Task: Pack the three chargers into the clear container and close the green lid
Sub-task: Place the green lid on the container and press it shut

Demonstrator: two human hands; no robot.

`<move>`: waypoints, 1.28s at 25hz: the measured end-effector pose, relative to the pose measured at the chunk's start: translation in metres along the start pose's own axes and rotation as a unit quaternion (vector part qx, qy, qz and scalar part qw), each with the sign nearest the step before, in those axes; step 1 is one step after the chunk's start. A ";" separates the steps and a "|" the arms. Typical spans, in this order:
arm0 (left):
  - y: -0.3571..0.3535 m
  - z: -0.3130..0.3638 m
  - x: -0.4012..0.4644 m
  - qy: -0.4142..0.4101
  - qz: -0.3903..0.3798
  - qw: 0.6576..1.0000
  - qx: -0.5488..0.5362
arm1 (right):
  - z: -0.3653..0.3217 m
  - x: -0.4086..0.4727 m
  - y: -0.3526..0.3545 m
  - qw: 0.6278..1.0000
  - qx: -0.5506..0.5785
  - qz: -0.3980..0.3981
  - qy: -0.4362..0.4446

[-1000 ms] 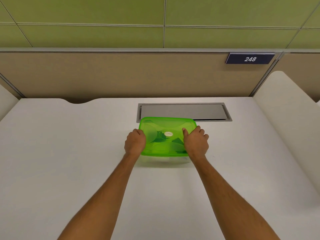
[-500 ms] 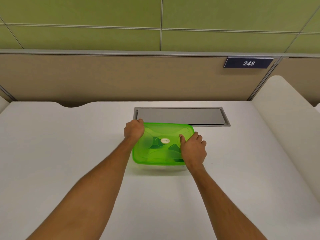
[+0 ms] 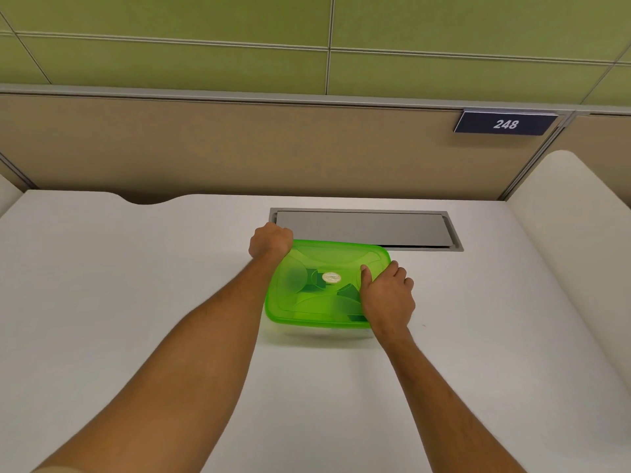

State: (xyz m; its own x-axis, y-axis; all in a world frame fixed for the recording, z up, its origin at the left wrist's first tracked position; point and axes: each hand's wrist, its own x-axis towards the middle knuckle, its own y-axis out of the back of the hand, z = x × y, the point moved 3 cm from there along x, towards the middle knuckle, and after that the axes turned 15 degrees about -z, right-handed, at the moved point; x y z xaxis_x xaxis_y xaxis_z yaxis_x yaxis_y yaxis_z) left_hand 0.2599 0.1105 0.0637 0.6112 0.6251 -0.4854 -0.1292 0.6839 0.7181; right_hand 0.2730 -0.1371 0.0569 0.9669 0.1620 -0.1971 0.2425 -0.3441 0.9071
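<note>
A translucent green lid (image 3: 321, 302) lies on top of the clear container (image 3: 317, 331), whose front wall shows just under the lid's near edge. Dark charger shapes (image 3: 316, 285) show dimly through the lid; I cannot count them. My left hand (image 3: 271, 240) is curled over the lid's far left corner, fingers closed on it. My right hand (image 3: 387, 297) rests on the lid's right side, thumb on top and fingers wrapped over the right edge.
The white desk (image 3: 136, 285) stretches out to both sides and toward me. A grey metal cable flap (image 3: 362, 228) is set into the desk just behind the container. Beige partition panels and a sign reading 248 (image 3: 505, 123) stand at the back.
My left hand slid from the lid's near left edge to its far left corner. The right hand stayed on the right side. The container turned slightly.
</note>
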 end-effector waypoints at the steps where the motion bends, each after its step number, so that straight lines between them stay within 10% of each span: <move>1: -0.001 -0.001 0.002 0.001 -0.003 1.000 -0.011 | 0.000 0.000 0.000 1.000 0.000 0.002 0.001; 17: -0.004 -0.009 0.018 -0.055 -0.022 0.998 -0.008 | 0.001 0.004 0.000 1.000 0.005 -0.013 0.013; 32: -0.009 -0.009 0.009 -0.127 0.076 0.987 0.057 | -0.001 0.104 0.013 0.974 0.107 -0.196 -0.034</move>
State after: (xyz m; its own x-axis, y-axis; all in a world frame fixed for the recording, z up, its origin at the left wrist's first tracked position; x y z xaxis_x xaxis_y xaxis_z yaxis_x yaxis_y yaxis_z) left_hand 0.2594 0.1132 0.0487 0.7695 0.5928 -0.2377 -0.1542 0.5336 0.8315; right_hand 0.3770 -0.1241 0.0489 0.7983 0.2605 -0.5430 0.5976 -0.4545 0.6605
